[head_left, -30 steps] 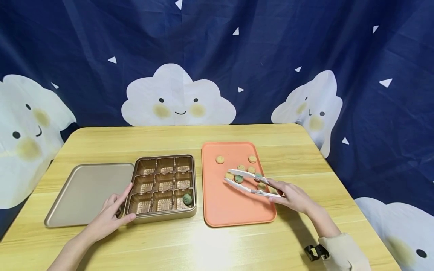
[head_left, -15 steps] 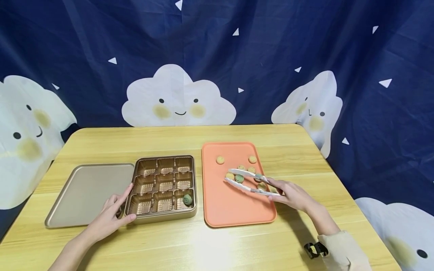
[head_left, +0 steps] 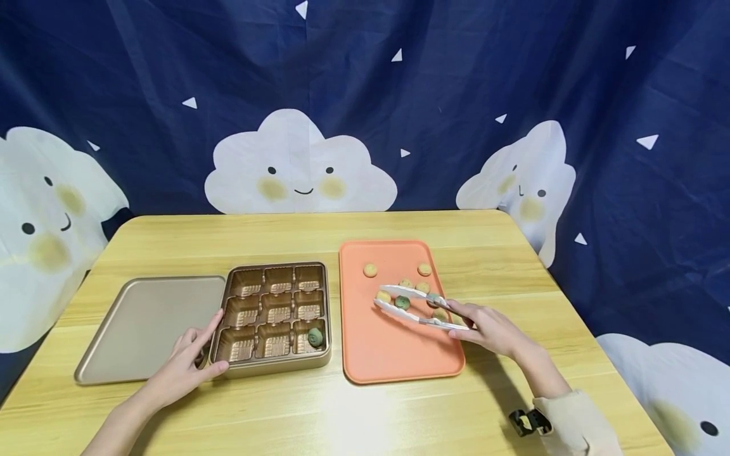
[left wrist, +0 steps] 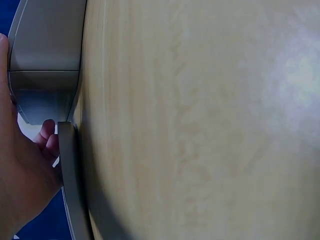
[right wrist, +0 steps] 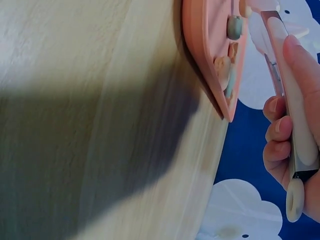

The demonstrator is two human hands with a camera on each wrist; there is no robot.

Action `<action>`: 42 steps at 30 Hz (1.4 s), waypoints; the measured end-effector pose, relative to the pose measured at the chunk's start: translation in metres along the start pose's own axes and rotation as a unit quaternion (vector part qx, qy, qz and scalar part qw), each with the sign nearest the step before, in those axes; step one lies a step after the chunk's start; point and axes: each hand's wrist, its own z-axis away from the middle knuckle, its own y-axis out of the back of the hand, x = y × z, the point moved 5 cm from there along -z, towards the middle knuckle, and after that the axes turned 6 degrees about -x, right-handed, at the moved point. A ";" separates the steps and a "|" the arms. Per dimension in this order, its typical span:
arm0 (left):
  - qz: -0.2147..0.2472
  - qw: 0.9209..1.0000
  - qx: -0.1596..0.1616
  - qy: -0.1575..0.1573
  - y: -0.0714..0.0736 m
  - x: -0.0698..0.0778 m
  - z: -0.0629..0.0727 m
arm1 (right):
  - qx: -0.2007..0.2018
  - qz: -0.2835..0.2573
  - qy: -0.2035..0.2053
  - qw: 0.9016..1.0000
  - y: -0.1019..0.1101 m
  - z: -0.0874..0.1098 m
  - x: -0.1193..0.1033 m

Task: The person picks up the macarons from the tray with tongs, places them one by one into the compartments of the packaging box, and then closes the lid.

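My right hand [head_left: 495, 329] grips a pair of metal tongs [head_left: 406, 315] with pale tips, its fingers curled round the handles in the right wrist view. The tongs' arms are spread over the orange tray [head_left: 371, 348]. Their tips lie on either side of a yellow cookie [head_left: 384, 296], and a green cookie [head_left: 402, 303] shows between the arms. My left hand [head_left: 181, 364] touches the brown divided box [head_left: 274, 366], index finger along its left rim and thumb at the near left corner. One green cookie [head_left: 315, 337] sits in the box's near right compartment.
A flat, gold-brown lid [head_left: 151, 326] lies left of the box, partly under my left hand and wrist. More cookies lie on the tray, including a yellow cookie [head_left: 370, 270] at the far left and another yellow cookie [head_left: 424, 270] at the far right. A patterned curtain [head_left: 353, 82] hangs behind the table.
The tongs have shifted slightly left, and their tips now flank the leftmost yellow cookie of the cluster. My left hand and the box have stayed in place.
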 end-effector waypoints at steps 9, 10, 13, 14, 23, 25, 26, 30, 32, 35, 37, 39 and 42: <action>0.001 1.000 0.002 -0.001 0.000 -0.001 0.000 | 0.002 -0.019 0.021 1.000 0.003 -0.006 -0.010; 0.000 1.000 0.003 -0.003 0.000 -0.001 0.000 | 0.003 -0.019 0.022 1.000 0.003 -0.007 -0.011; -0.005 1.000 0.004 -0.004 -0.001 -0.002 0.000 | 0.003 -0.022 0.029 0.999 0.003 -0.010 -0.017; -0.005 1.000 0.004 -0.006 -0.001 -0.002 0.001 | 0.002 -0.025 0.033 0.999 0.003 -0.011 -0.019; -0.012 1.000 0.002 -0.007 0.001 -0.003 0.001 | -0.007 -0.032 0.049 0.998 0.005 -0.027 -0.040; -0.012 1.000 -0.002 -0.009 0.000 -0.003 0.000 | -0.011 -0.031 0.052 0.998 0.005 -0.031 -0.045; -0.011 1.000 -0.004 -0.009 0.000 -0.002 0.000 | -0.013 -0.031 0.054 0.998 0.005 -0.033 -0.048; -0.009 1.000 -0.006 -0.008 -0.001 -0.003 -0.001 | -0.022 -0.034 0.064 0.997 0.004 -0.043 -0.058; -0.007 1.000 -0.006 -0.010 -0.001 -0.002 -0.001 | -0.023 -0.034 0.070 0.997 0.004 -0.048 -0.062; -0.006 1.000 -0.005 -0.013 0.000 -0.002 -0.001 | -0.023 -0.034 0.084 0.996 0.003 -0.054 -0.068; -0.006 1.000 -0.005 -0.015 0.000 -0.002 -0.001 | -0.022 -0.029 0.096 0.995 0.001 -0.057 -0.072; -0.005 1.000 -0.006 -0.014 -0.001 -0.002 -0.001 | -0.022 -0.030 0.112 0.993 0.000 -0.059 -0.075; -0.005 1.000 -0.007 -0.010 0.000 -0.003 -0.001 | -0.017 -0.031 0.140 0.990 -0.003 -0.062 -0.082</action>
